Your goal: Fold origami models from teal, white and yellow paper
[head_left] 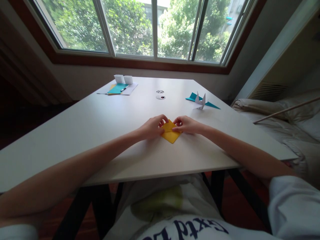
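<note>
Yellow folded paper (170, 133) is pinned flat mid-table (100, 126). Left hand (152, 127) and right hand (187, 125) are curled, fingertips pressed onto its top edges; forearms are stretched forward.

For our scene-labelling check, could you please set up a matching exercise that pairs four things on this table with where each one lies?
Things:
1. yellow folded paper
2. white paper crane
3. two small white boxes
4. pen

Places:
A. far left of the white table, at the back edge of the paper stack
B. between the left hand and the right hand
C. on the teal sheet lying on the far-left stack
D. on a teal sheet at the far right

Pairs: 1-B, 2-D, 3-A, 4-C
</note>
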Motion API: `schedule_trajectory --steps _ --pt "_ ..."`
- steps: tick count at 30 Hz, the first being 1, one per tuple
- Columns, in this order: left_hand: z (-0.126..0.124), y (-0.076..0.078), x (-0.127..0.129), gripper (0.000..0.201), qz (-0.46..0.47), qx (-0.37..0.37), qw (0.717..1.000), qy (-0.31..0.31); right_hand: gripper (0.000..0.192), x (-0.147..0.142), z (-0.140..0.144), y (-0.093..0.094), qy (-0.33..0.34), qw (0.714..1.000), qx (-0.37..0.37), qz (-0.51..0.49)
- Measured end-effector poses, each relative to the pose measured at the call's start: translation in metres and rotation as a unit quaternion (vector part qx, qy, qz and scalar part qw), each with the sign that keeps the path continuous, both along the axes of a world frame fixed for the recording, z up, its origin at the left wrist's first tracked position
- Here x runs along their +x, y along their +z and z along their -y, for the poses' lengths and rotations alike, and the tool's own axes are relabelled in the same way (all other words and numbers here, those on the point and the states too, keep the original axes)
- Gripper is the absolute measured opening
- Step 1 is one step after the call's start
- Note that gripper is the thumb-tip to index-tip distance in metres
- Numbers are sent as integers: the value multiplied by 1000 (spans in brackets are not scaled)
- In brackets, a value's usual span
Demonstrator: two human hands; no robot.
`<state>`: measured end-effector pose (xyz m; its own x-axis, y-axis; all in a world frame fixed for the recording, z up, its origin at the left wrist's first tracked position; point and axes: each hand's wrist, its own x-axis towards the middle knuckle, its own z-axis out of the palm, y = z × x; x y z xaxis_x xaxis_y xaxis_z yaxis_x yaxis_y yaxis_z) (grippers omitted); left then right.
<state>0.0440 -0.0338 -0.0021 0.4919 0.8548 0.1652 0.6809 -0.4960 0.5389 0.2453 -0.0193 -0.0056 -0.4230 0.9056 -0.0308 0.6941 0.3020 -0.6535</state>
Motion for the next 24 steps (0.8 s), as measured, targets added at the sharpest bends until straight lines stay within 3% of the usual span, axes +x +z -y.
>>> schedule_trajectory --steps 6,10,12,16,21,24 --pt "4 -1 0 37 84 -8 996 5 25 -2 1 -5 7 996 15 -88" --pt "1 2 -1 46 160 -23 987 21 27 -6 4 0 59 981 4 -183" --pt "-2 3 -1 46 201 -41 978 24 26 -7 6 3 71 975 35 -207" --pt "-6 6 -1 30 299 -87 950 26 43 -8 7 8 -16 968 100 -228" --pt "-5 10 0 23 372 -69 922 79 60 -10 7 3 -105 945 -42 -307" --pt "-3 11 0 21 395 -69 913 80 65 -12 6 -2 -110 925 -49 -361"
